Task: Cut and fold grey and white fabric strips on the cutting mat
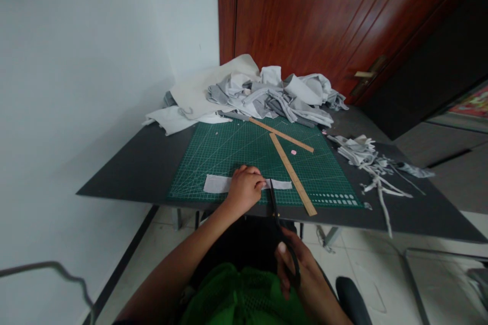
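Observation:
A narrow strip of pale fabric [217,184] lies across the near part of the green cutting mat [236,147]. My left hand [246,185] presses down on its middle, fingers curled and closed on the cloth. Black-handled scissors [275,208] are in my right hand [295,261], below the table's front edge, with fingers wrapped round the handles. Their blades point away from me and reach over the strip just right of my left fingers. Whether the blades have cut into the cloth I cannot tell.
Two wooden rulers [292,172] lie on the mat near a small pink piece [293,152], perhaps chalk. Heaped grey and white fabric [267,94] fills the back of the dark table [141,167]. Cloth scraps [358,152] lie at right. A wall stands left, a wooden door [297,15] behind.

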Available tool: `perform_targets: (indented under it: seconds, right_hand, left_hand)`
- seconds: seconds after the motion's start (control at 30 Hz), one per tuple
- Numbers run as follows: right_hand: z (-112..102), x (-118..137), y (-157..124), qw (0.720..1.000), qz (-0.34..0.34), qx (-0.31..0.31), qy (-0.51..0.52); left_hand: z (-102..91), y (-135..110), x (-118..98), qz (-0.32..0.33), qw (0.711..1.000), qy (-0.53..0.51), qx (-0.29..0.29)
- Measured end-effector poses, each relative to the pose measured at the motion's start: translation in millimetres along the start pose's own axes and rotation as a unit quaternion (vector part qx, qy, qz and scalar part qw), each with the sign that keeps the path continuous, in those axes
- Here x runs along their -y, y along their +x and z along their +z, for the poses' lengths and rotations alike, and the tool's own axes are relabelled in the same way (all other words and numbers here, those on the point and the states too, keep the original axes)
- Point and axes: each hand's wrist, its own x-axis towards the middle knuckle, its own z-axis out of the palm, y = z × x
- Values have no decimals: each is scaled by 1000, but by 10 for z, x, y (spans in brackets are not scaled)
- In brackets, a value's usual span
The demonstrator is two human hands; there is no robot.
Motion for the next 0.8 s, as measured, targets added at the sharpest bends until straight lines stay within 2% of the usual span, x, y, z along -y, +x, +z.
perform_targets:
  seconds: [0.8]
  right_hand:
    - [-37, -66, -14, 1000, 4, -8, 27]
  left_hand:
    - [40, -8, 8, -4, 1000, -2, -5]
